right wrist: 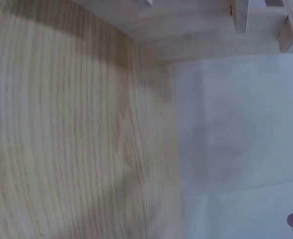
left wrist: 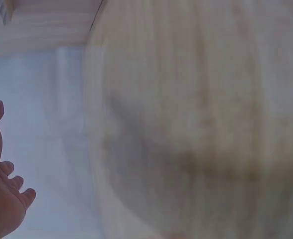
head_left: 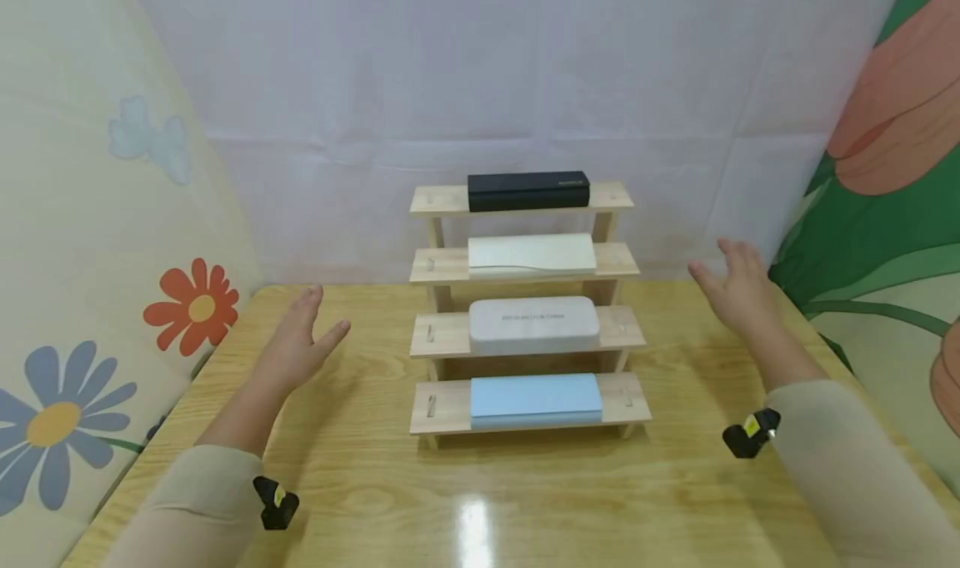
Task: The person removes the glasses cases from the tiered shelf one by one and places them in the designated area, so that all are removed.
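A stepped wooden rack (head_left: 442,334) stands mid-table and bears one case on each tier. From the top these are a black case (head_left: 528,193), a white flap case (head_left: 532,253), a white rounded case (head_left: 534,324) with faint lettering, and a light blue case (head_left: 536,399). My left hand (head_left: 298,344) hovers left of the rack, thumb apart from the straight fingers, holding nothing. On the other side, my right hand (head_left: 738,291) is raised with its fingers spread and holds nothing. Part of the left palm and fingers (left wrist: 7,199) shows in the left wrist view.
The wooden table (head_left: 360,485) ends at a white cloth backdrop (head_left: 480,67). Flower-patterned cloth hangs at the left (head_left: 67,218) and at the right (head_left: 885,243). Each sleeve has a small black wrist device, one left (head_left: 276,505) and one right (head_left: 750,436).
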A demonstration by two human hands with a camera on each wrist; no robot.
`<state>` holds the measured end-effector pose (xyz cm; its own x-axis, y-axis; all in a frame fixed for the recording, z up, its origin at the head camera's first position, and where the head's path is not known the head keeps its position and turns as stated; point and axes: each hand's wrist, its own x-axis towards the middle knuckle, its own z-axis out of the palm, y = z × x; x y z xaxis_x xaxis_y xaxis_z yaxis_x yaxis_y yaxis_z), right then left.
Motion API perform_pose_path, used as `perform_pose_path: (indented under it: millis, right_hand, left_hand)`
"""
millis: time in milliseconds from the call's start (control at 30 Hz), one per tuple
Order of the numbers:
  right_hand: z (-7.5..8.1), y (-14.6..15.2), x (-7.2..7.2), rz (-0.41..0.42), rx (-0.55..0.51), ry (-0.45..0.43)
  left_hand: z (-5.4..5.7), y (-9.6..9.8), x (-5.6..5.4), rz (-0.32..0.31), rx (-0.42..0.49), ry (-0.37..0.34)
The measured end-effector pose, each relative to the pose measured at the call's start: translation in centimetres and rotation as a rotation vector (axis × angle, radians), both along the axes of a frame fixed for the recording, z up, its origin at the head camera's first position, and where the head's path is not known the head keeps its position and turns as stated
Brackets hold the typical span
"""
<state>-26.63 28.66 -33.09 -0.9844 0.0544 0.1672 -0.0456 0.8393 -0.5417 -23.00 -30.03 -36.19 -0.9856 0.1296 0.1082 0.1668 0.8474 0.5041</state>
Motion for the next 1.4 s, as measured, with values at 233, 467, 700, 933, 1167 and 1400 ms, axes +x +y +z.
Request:
perform_pose_path:
  millis: [233,467,700,933,1167,1400]
  right_hand:
    - [-0.1,-1.1,1.4,0.021,-0.055,0.073]
    - [-0.6,-1.6,2.7,0.030,-0.130,0.066]
    - [-1.0,-2.1,3.8,0.063,-0.163,0.091]
    - [-1.1,-2.7,5.0,0.069,-0.242,0.076]
    - [-1.5,-3.4,6.3,0.103,-0.314,0.117]
    - [-2.0,-4.6,7.3,0.138,-0.375,0.186]
  left_hand:
    - [-1.2,1.5,2.3,-0.007,0.069,-0.035]
    - [-1.6,2.7,3.8,0.000,0.073,-0.024]
    - [-2.6,3.7,4.9,-0.073,0.167,0.041]
    - [-3.5,4.6,6.0,-0.100,0.251,0.048]
    - [-4.2,5.5,7.1,-0.108,0.289,0.096]
    - [-5.1,6.5,7.9,-0.120,0.298,0.109]
